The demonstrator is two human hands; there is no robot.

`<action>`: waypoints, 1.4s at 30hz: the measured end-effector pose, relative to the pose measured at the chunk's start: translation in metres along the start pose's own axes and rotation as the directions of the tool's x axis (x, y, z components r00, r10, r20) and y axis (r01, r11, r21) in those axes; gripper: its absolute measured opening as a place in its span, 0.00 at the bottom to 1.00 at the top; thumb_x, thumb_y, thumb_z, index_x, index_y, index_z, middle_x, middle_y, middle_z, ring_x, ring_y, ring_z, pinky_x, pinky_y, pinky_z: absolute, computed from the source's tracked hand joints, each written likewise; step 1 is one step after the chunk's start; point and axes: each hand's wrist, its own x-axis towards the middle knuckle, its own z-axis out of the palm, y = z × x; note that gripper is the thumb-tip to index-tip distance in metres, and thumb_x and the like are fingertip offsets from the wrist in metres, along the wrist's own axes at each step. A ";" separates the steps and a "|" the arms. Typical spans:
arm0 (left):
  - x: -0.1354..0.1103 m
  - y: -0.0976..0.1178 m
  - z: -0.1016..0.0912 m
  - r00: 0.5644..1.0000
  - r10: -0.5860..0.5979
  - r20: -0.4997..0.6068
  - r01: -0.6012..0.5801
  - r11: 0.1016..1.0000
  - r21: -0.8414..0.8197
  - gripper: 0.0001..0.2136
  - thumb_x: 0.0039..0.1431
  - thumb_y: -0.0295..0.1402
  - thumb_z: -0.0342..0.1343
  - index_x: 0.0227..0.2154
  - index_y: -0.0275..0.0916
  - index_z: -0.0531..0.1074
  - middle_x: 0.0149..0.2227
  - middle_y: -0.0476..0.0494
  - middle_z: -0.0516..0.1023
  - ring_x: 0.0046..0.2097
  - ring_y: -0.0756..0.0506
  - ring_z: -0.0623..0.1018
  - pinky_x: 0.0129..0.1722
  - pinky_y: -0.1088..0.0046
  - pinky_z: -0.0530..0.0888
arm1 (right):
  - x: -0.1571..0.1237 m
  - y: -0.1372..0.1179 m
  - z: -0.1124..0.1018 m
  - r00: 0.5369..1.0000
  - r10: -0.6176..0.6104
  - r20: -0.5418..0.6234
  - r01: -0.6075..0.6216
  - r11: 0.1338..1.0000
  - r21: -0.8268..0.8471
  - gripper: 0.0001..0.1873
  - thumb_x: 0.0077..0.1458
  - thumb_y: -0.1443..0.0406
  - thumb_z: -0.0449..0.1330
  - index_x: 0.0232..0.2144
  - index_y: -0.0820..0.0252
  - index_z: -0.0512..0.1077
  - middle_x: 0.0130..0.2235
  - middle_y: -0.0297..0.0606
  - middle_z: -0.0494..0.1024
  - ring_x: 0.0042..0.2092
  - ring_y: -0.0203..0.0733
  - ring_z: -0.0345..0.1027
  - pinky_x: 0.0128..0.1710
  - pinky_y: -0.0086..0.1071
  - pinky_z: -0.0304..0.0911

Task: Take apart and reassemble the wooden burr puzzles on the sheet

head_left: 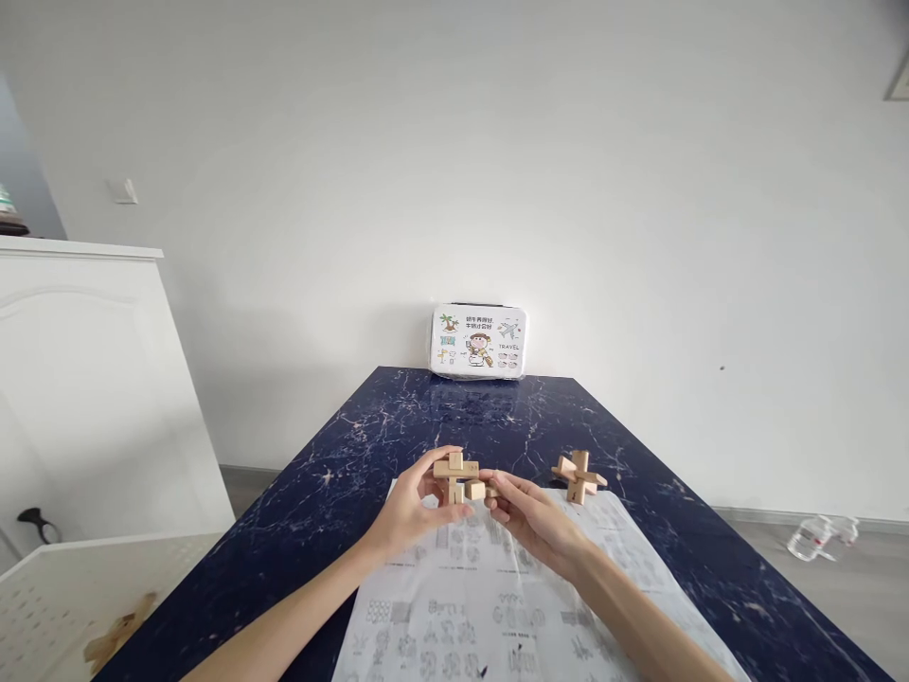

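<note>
My left hand grips a partly interlocked wooden burr puzzle between thumb and fingers, just above a printed instruction sheet. Its notched bars cross one another. My right hand pinches a small wooden piece at the right side of the puzzle; whether the piece touches the puzzle I cannot tell, and my fingers hide part of it. To the right, a second wooden burr puzzle, star-shaped with crossing bars, stands at the sheet's far edge.
A white printed case leans by the wall at the far end of the dark blue marbled table. At lower left is a white perforated basket with wooden pieces. Clear plastic bottles lie on the floor at right.
</note>
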 end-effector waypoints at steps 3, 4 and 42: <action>0.001 -0.002 0.000 1.000 0.011 -0.013 -0.011 1.000 0.003 0.36 0.53 0.43 0.73 0.62 0.43 0.66 0.55 0.35 0.78 0.46 0.40 0.81 0.47 0.63 0.78 | -0.002 -0.002 -0.001 1.000 0.001 -0.016 -0.001 1.000 -0.001 0.22 0.55 0.51 0.73 0.46 0.59 0.82 0.37 0.38 0.73 0.38 0.36 0.63 0.40 0.29 0.62; 0.002 -0.003 0.000 1.000 0.018 -0.020 -0.018 1.000 0.005 0.36 0.53 0.43 0.73 0.62 0.43 0.67 0.54 0.36 0.79 0.46 0.41 0.80 0.46 0.63 0.78 | -0.002 -0.002 -0.001 1.000 0.003 -0.014 -0.003 1.000 -0.003 0.22 0.56 0.51 0.73 0.46 0.59 0.82 0.37 0.38 0.73 0.38 0.36 0.63 0.40 0.29 0.62; 0.001 -0.006 0.004 0.988 0.156 -0.005 -0.151 0.963 0.225 0.32 0.53 0.44 0.72 0.60 0.45 0.69 0.50 0.41 0.78 0.34 0.48 0.77 0.38 0.68 0.78 | -0.007 0.007 -0.001 0.998 -0.022 0.055 0.026 0.997 -0.071 0.28 0.52 0.55 0.76 0.51 0.56 0.74 0.52 0.46 0.81 0.57 0.51 0.75 0.66 0.48 0.59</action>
